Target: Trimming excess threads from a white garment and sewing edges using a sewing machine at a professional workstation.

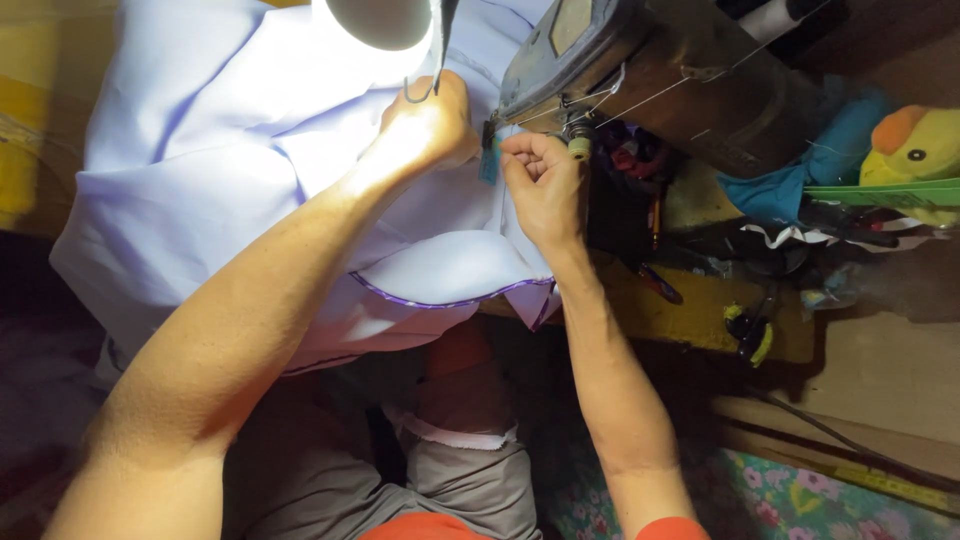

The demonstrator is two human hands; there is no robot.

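A pale lilac cloth (230, 130) with a purple stitched edge lies spread over the table and hangs off its front. My left hand (425, 130) presses down on the cloth just left of the sewing machine's needle area, brightly lit by a lamp. My right hand (543, 185) pinches the cloth's edge right below the dark sewing machine head (660, 70), fingers curled on the fabric next to a small teal piece (490, 160).
A lamp (385, 20) shines from above at the top. Right of the machine lie tools with yellow and red handles (750, 330), teal cloth (800, 180) and a yellow and orange soft toy (915, 150). My knees and a floral floor covering (800, 500) show below.
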